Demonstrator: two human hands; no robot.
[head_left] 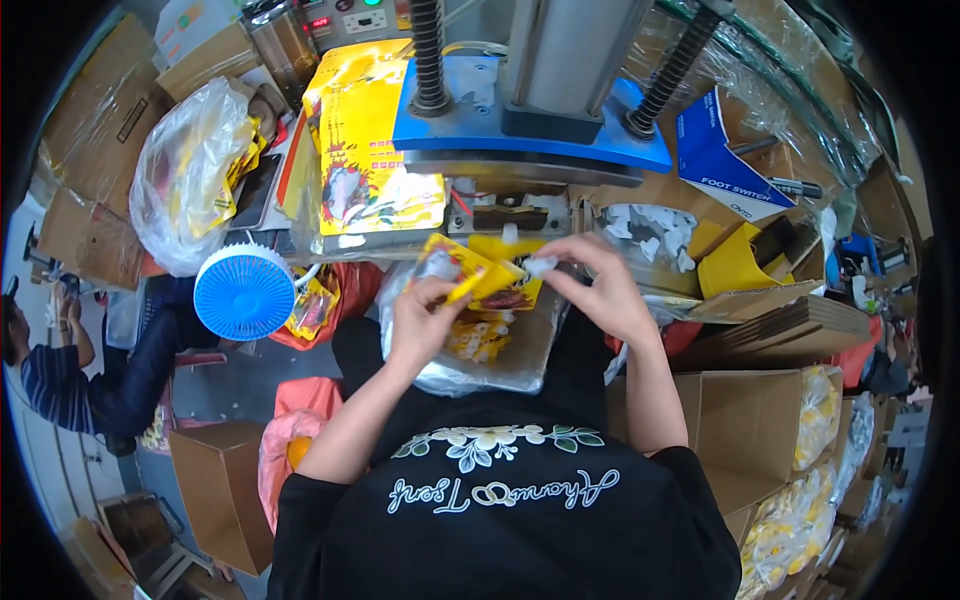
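My left hand [424,325] pinches a yellow printed pouch [494,276], which is tilted and partly blurred in front of me. Beside its right end, my right hand [604,288] holds a small whitish piece [541,266] between thumb and fingertips; its exact kind is unclear. Both hands work above a plastic-lined box [532,352] at my lap, where small yellow-and-white packets [480,338] lie. Just beyond the hands stands a press with a blue plate [600,140] and a metal bar below it.
Large yellow printed sheets [375,180] lie left of the press. A blue fan [245,292] and a clear bag [165,190] of yellow packets stand farther left. White scraps [650,232] and a blue-and-white box [728,165] are at right. Another person [60,370] sits far left.
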